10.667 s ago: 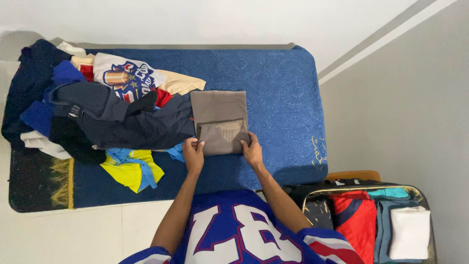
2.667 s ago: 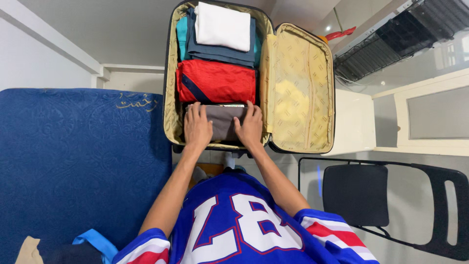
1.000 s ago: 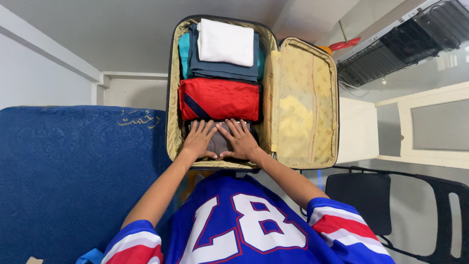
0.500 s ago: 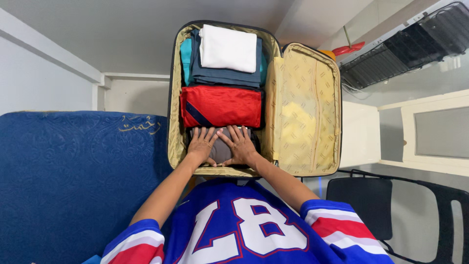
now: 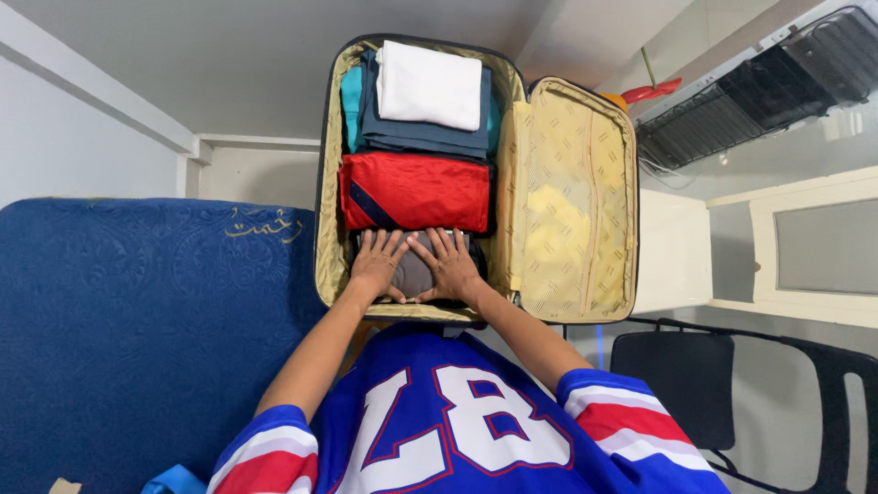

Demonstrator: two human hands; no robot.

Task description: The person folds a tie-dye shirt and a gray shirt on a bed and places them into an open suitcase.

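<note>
both hands lie flat, fingers spread, on a folded grey garment [image 5: 416, 273] at the near end of the open suitcase [image 5: 326, 229] in the centre of the frame: left hand [image 5: 377, 265], right hand [image 5: 450, 267]. just above sits a red folded garment [image 5: 416, 190].

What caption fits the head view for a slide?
Both hands press flat on a folded grey garment in an open suitcase, below a red one.

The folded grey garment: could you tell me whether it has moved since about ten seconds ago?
Yes. The folded grey garment went from the blue mattress into the suitcase, below the red garment.
</note>
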